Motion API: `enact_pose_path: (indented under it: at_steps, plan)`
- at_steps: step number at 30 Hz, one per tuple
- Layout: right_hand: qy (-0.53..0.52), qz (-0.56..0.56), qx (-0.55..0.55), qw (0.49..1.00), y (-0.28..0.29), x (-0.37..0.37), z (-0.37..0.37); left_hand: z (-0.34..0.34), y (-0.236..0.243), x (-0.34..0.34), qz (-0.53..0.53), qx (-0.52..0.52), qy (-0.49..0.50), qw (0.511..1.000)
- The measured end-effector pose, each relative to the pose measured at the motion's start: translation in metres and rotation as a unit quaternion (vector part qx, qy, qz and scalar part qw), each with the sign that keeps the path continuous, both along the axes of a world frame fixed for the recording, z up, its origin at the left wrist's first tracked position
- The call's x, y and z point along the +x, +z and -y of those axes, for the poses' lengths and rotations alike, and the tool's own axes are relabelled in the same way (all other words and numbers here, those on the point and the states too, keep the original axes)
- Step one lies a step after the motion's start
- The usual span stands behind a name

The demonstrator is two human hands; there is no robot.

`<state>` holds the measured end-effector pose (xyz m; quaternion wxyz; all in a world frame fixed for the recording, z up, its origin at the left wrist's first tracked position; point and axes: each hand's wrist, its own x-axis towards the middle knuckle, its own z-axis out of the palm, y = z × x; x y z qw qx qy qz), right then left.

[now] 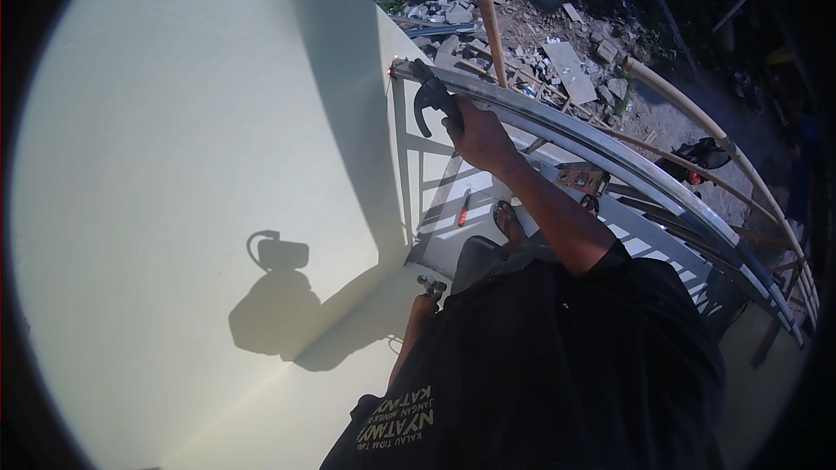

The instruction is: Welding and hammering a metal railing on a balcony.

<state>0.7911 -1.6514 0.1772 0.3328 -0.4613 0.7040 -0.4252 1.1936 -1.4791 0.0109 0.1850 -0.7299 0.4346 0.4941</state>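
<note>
My right hand (482, 137) is closed around a black welding electrode holder (438, 102) with a curved lever, at the top rail's wall end. A small orange glow (390, 71) shows just left of the tool, where the metal railing (557, 124) meets the pale wall (183, 139). Lower down, beside my body, my left hand (423, 305) grips a metal tool that looks like a hammer (431, 285); its handle is mostly hidden. On the floor between the railing and my feet lies a red-handled tool (463, 211).
My sandalled foot (507, 219) stands on the light floor. A reddish-brown, holed object (582, 180) lies by the railing. Outside it rise a wooden pole (488, 17) and a curved bamboo pole (697, 117). Rubble and boards (570, 74) cover the ground below.
</note>
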Motion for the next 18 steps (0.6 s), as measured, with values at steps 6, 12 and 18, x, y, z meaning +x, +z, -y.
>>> enact_pose_path:
  at_steps: [6, 12, 18]
  plan:
    - [0.006, -0.001, 0.023, 1.0, 0.0032, -0.0001, 0.0003, 0.0023, 0.0009, 0.0028, -0.016, -0.012, -0.043, 0.999]
    - [0.005, 0.0, 0.026, 1.0, 0.0043, 0.0012, 0.0012, 0.0014, -0.0025, 0.0043, -0.008, -0.005, -0.031, 0.999]
    - [-0.001, 0.012, 0.033, 0.999, 0.0026, 0.0023, 0.0003, -0.0015, -0.0072, 0.0079, -0.022, -0.001, -0.028, 0.999]
